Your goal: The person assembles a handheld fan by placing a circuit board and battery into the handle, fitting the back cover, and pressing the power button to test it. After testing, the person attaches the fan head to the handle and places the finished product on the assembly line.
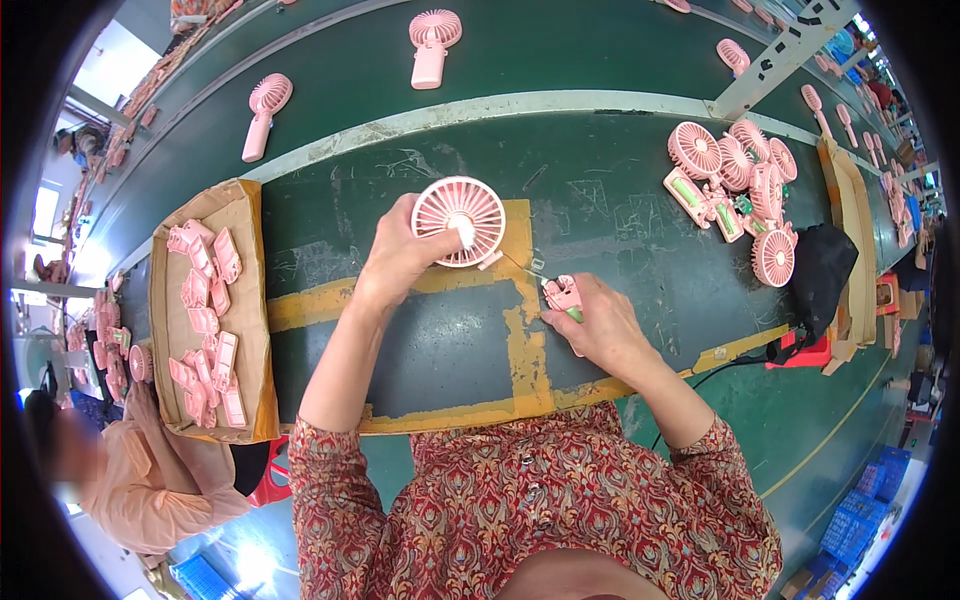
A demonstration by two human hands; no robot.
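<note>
Fan head [466, 212] in left hand [399, 250]

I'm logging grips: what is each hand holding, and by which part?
Left hand: pink fan head, by its left side and front. Right hand: pink handle piece, by its right side.

Blue crates [853, 526], lower right; red stool [272, 482] near co-worker [160, 482], lower left.

Left hand [398, 250] hid most fingers from me behind the pink fan head [474, 206], right hand [605, 327] covered much of the handle piece [562, 293], a co-worker's head [72, 445] was blurred!
</note>
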